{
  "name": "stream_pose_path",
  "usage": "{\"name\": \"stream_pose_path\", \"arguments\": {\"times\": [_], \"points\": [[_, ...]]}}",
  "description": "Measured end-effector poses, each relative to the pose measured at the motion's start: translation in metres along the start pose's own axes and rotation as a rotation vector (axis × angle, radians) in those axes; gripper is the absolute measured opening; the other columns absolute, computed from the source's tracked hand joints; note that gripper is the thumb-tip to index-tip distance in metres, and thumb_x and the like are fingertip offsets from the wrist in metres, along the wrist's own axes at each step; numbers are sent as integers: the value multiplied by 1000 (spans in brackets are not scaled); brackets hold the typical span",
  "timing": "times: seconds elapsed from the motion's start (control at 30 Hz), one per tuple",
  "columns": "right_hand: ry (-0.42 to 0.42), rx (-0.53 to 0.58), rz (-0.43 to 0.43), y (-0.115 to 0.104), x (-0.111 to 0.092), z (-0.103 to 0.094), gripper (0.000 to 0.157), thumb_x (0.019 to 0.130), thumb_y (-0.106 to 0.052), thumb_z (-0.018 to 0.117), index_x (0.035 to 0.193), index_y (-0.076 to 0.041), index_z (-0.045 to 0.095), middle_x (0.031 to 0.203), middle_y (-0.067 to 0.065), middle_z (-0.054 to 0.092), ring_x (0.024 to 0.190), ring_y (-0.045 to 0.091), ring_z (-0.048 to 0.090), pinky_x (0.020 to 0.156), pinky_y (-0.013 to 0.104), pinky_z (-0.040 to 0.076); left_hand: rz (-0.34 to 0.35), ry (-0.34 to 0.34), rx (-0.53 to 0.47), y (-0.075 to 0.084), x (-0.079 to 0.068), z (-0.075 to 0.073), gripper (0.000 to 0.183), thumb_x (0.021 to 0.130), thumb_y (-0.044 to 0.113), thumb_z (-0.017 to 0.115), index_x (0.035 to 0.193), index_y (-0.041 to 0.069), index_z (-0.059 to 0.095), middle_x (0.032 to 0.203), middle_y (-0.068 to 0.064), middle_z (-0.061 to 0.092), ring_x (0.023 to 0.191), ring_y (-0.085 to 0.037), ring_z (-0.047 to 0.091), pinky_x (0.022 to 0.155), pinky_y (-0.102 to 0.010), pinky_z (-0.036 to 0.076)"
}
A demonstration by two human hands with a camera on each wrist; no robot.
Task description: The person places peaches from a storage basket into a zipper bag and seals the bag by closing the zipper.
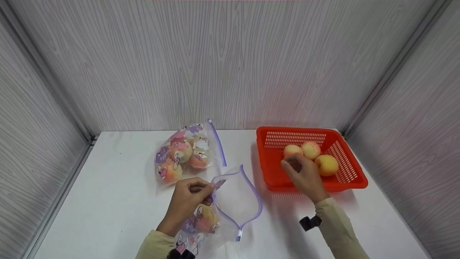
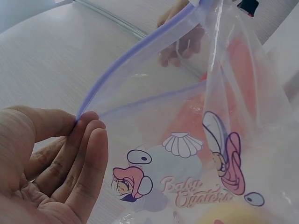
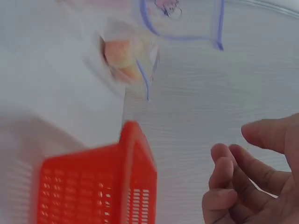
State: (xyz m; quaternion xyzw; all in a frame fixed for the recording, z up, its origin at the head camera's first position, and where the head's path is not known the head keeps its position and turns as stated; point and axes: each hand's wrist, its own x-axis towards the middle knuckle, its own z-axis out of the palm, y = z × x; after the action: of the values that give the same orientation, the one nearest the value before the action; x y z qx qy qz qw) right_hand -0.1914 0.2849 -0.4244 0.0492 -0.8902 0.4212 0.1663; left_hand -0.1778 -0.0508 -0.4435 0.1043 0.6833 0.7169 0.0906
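My left hand (image 1: 188, 201) pinches the purple zip edge of a clear printed zip bag (image 1: 239, 198) between thumb and fingers. The bag's mouth gapes toward the right, and a peach (image 1: 206, 218) lies low inside it. In the left wrist view, the thumb and fingertips of the left hand (image 2: 60, 158) meet at the zip strip. Above the red basket (image 1: 269, 172) hovers my right hand (image 1: 305, 176), its fingers loosely bent and holding nothing. Behind it in the basket are a yellow peach (image 1: 327, 165) and two paler peaches (image 1: 311, 149).
Another printed zip bag (image 1: 181, 153) with several peaches lies farther back, its purple zip strip (image 1: 217, 144) toward the right. The white table (image 1: 97, 187) meets grey wood-grain panels (image 1: 179, 64) at the back and sides.
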Motion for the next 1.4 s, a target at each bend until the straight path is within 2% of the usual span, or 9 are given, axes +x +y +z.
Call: {"name": "stream_pose_path", "arguments": {"times": [0.13, 0.27, 0.4, 0.6, 0.77, 0.9, 1.13, 1.27, 1.4], "points": [[134, -101, -13, 8, 26, -16, 24, 92, -14, 63, 113, -5, 59, 104, 8, 62, 86, 21, 55, 72, 29, 50, 14, 0, -24, 0, -2, -1, 28, 86, 18, 71, 90, -10, 66, 74, -17, 66, 61, -24, 65, 62, -40, 59], [157, -209, 45, 23, 49, -21, 38, 91, -11, 62, 126, -1, 51, 124, 16, 53, 109, 30, 49, 93, 45, 44, 39, -12, -24, 0, -2, 0, 29, 86, 18, 71, 89, -11, 66, 73, -18, 66, 61, -24, 65, 61, -40, 59], [14, -318, 156, 44, 64, -15, 57, 89, -11, 62, 139, -2, 36, 139, 19, 39, 128, 36, 33, 109, 57, 27, 42, -20, -30, -1, -3, 1, 29, 86, 18, 70, 89, -11, 66, 73, -18, 65, 60, -23, 65, 61, -40, 59], [-305, -423, 331, 75, 65, -4, 79, 85, -10, 65, 147, -4, 16, 150, 21, 23, 136, 41, 20, 109, 63, 17, 44, -32, -38, -2, -4, 4, 31, 86, 18, 70, 90, -12, 65, 74, -18, 66, 61, -22, 65, 61, -41, 59], [-441, -449, 404, 96, 61, -1, 86, 89, -13, 60, 150, -3, 0, 155, 21, 8, 140, 41, 9, 111, 63, 10, 43, -42, -36, -2, -4, 5, 29, 87, 18, 70, 90, -10, 66, 74, -17, 66, 61, -22, 65, 60, -39, 59], [-433, -491, 369, 98, 59, -1, 79, 89, -11, 55, 149, 2, 5, 151, 26, 15, 132, 47, 22, 108, 65, 19, 31, -43, -43, 1, -4, 5, 26, 88, 15, 69, 91, -11, 65, 73, -17, 66, 61, -21, 64, 61, -39, 59], [-382, -486, 271, 100, 59, 2, 34, 89, -7, 48, 120, 6, 50, 128, 31, 35, 110, 43, 41, 94, 58, 40, 24, -49, -47, 7, -6, 5, 18, 88, 12, 67, 88, -6, 67, 74, -18, 65, 62, -24, 65, 62, -40, 59], [-332, -395, 312, 98, 60, 8, 28, 94, -12, 47, 115, 5, 55, 128, 25, 44, 108, 36, 47, 99, 54, 40, 14, -55, -54, 6, -4, 3, 18, 88, 12, 67, 87, -6, 67, 74, -18, 66, 62, -24, 65, 63, -41, 59], [-290, -356, 327, 93, 61, 14, 23, 92, -16, 58, 109, 0, 56, 117, 16, 49, 100, 31, 48, 91, 47, 46, 15, -30, -53, -1, -1, -1, 25, 87, 16, 70, 88, -9, 66, 74, -17, 66, 62, -23, 65, 63, -40, 59]]}}
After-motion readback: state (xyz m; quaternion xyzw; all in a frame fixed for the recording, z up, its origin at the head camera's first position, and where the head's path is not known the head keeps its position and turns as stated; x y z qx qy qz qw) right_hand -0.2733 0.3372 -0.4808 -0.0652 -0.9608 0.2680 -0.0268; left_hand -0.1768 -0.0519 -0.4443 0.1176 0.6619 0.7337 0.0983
